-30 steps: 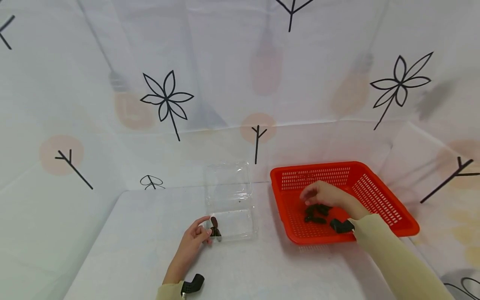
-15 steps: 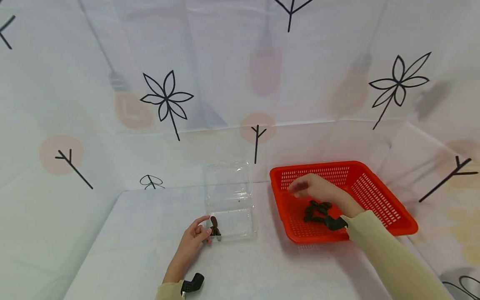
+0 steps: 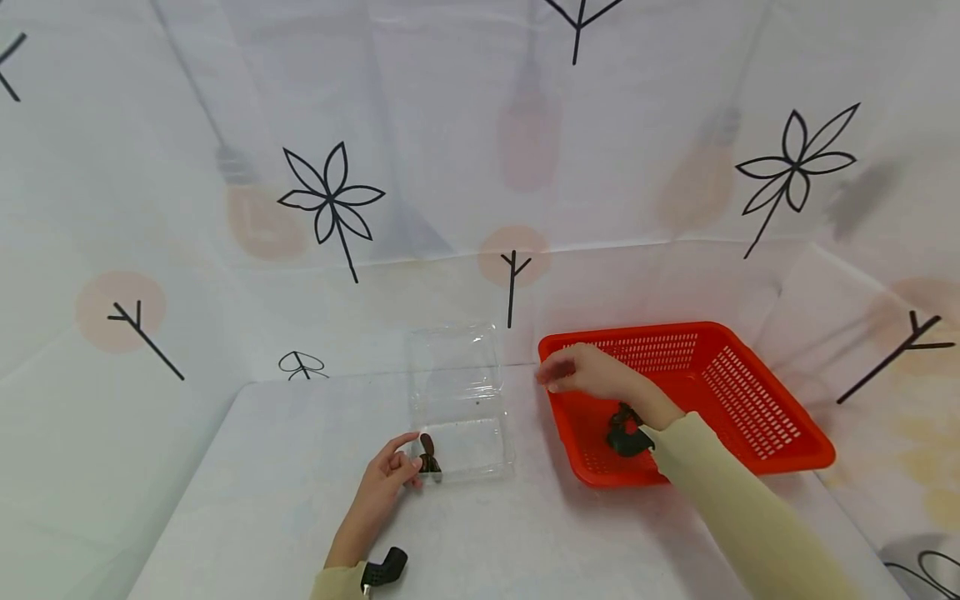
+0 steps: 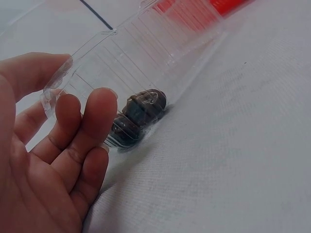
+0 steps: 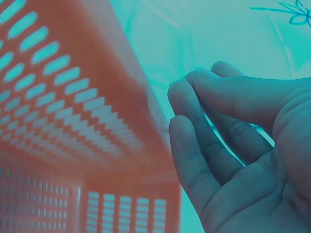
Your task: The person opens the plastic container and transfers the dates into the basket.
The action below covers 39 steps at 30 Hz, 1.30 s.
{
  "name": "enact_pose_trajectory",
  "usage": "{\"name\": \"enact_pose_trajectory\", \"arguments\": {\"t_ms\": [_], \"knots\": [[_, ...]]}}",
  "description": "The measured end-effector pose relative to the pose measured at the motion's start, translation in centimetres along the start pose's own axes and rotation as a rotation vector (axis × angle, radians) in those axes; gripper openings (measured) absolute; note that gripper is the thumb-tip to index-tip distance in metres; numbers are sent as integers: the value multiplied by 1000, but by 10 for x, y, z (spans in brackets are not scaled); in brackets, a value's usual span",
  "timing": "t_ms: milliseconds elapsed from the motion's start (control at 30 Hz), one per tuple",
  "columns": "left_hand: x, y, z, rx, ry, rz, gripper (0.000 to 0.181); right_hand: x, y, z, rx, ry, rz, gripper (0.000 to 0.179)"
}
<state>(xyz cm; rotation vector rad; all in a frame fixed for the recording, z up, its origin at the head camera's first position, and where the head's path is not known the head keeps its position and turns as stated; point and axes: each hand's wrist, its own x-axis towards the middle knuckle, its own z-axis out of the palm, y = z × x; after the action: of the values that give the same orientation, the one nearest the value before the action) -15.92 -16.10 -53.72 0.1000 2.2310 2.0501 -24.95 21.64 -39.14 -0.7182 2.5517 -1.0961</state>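
My left hand (image 3: 386, 483) pinches the left rim of a clear plastic clamshell box (image 3: 468, 450), its lid (image 3: 453, 358) folded up behind. Inside, at the left near corner, lie a few dark brown oval pieces (image 3: 429, 454); their kind is unclear. Through the box wall (image 4: 126, 58) in the left wrist view, these pieces (image 4: 146, 107) look shiny. Above the left rim of a red plastic basket (image 3: 780, 408) is my right hand (image 3: 592, 372). Its thumb and fingertips come together in the right wrist view; anything between them is hidden. More dark pieces (image 3: 624, 414) lie in the basket, partly covered by my wrist.
A white cloth (image 3: 300, 467) covers the table, and a printed white curtain (image 3: 420, 217) rises behind it. The basket stands to the right of the box with a strip of cloth between. A black wrist camera (image 3: 385, 568) sits on my left sleeve.
My right hand has moved left across the basket, from above the dark pieces to its left rim. The left hand and the box have stayed in place.
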Motion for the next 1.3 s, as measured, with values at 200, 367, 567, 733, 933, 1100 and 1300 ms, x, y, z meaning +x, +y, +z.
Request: {"name": "enact_pose_trajectory", "arguments": {"t_ms": [200,367,567,733,933,1100,1300], "knots": [[-1,0,0,-1,5,-3,47,17,-12,16,37,-46,-35,20],[-1,0,0,-8,-1,4,47,31,-19,28,50,-89,-33,20],[-1,0,0,-13,-1,2,49,48,-26,44,78,-144,-68,21],[-1,-1,0,-17,1,-5,50,57,-31,60,116,-178,-58,20],[-1,0,0,-19,3,-21,48,66,-35,78,119,-204,-40,20],[-1,-1,1,-12,6,-14,49,77,-35,95,94,-225,-46,20],[0,0,0,5,9,-17,50,88,-39,115,58,-252,-49,21]]}}
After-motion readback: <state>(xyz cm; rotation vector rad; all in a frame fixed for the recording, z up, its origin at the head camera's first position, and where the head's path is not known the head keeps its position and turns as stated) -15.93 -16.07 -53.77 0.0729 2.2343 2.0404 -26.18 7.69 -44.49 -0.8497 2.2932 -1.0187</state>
